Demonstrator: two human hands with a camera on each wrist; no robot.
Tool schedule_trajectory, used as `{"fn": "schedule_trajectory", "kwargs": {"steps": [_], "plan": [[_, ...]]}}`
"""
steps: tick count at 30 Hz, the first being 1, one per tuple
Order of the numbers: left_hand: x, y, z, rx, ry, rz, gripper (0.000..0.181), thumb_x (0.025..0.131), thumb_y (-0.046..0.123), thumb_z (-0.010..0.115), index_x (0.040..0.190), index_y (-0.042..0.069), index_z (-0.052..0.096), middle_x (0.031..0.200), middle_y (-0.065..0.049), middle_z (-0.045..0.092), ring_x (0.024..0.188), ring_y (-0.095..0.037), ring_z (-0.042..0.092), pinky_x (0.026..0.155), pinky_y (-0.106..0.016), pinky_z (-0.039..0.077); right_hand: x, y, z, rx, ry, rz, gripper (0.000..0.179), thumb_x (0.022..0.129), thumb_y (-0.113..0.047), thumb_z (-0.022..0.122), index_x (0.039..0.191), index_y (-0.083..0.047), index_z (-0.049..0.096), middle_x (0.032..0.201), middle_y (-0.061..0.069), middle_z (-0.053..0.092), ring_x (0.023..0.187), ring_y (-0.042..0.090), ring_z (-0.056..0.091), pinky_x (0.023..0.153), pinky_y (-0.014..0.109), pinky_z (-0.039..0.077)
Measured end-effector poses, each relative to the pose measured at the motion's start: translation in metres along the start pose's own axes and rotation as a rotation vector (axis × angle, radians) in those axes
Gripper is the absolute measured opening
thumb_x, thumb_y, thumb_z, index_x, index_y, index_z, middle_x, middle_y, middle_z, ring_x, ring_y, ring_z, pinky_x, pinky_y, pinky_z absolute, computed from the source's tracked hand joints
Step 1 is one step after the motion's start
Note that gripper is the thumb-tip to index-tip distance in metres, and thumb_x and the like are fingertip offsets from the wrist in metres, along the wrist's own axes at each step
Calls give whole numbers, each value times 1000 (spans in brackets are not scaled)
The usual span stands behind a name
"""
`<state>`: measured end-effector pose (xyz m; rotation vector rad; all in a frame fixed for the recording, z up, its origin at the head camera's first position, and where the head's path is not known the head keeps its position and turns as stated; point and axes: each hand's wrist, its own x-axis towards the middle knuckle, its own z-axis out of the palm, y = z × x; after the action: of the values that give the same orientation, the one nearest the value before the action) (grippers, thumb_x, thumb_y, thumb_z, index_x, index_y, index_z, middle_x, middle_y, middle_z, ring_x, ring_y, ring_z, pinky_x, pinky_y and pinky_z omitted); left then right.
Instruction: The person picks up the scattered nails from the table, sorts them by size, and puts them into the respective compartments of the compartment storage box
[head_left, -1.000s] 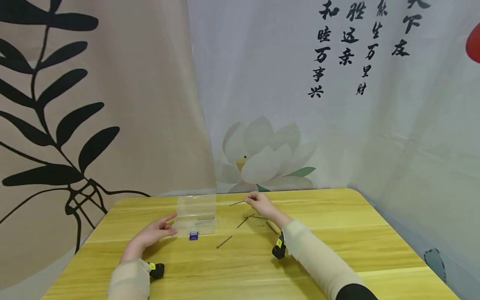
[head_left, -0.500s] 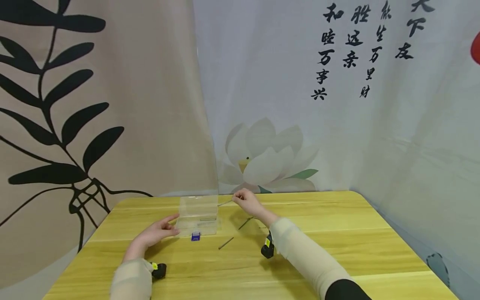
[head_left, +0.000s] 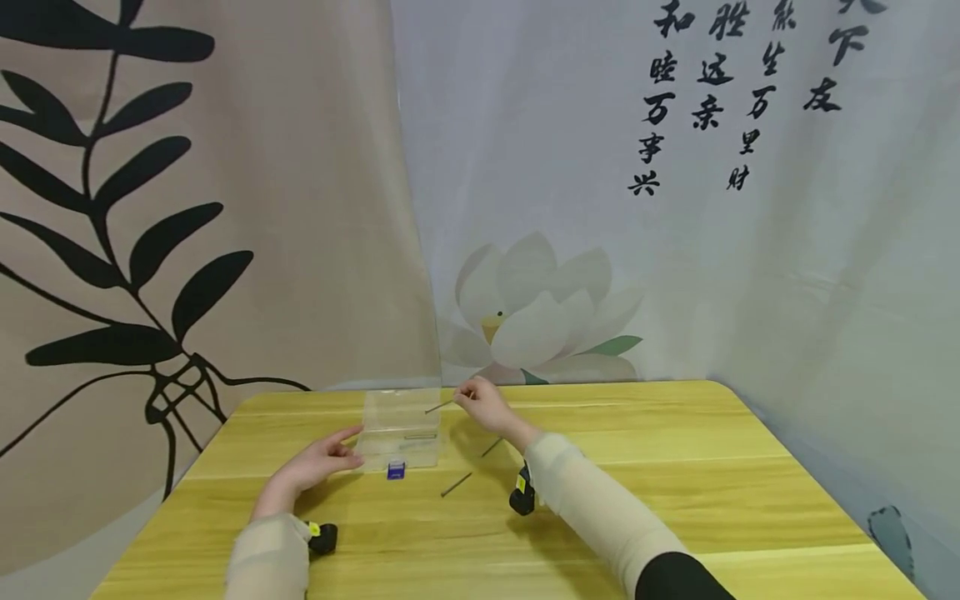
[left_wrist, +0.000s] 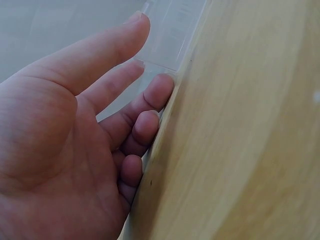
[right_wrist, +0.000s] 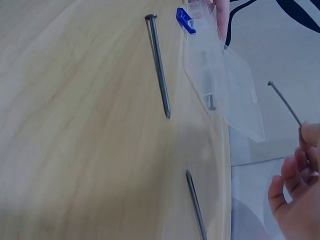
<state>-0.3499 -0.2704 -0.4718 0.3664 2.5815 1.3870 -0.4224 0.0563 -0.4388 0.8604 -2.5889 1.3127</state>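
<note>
A clear plastic box (head_left: 400,408) lies with its lid folded back on the table, and a nail (right_wrist: 211,102) rests inside. My left hand (head_left: 318,460) is at the box's left edge, thumb and forefinger spread, the other fingers loosely bent in the left wrist view. Between thumb and fingertips my right hand (head_left: 483,407) pinches a nail (right_wrist: 284,102), its head pointing away from the hand. That nail is raised over the right part of the lid. In the right wrist view the box's blue latch (right_wrist: 185,21) shows at the front side.
On the wooden table (head_left: 637,500) one loose nail (head_left: 456,484) lies right of the latch. Another nail (head_left: 492,447) lies farther right, partly below my right forearm. A printed cloth (head_left: 540,208) hangs behind the table's back edge.
My right hand has moved left with the nail, from right of the box to over its lid. My left hand has stayed at the box's left edge.
</note>
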Motion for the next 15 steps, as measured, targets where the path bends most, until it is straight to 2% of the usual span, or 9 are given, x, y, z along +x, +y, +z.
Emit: {"fn": "schedule_trajectory", "kwargs": {"steps": [4,15], "plan": [[0,-2,0,-5,13,3,69,94,20,65,150,-1,30,105,-11,56,99,-24,50,92,-49,38,5,0,7,-20,-4,18,21,100,-13,54,99,3,69,90,3,54,78,15,45,70,30,41],[1,-1,0,14,20,-4,69,94,24,66,150,1,32,106,-10,56,100,-22,51,92,-46,38,11,-1,30,-97,2,33,14,97,-11,58,93,-5,70,92,3,57,80,14,49,71,30,43]]}}
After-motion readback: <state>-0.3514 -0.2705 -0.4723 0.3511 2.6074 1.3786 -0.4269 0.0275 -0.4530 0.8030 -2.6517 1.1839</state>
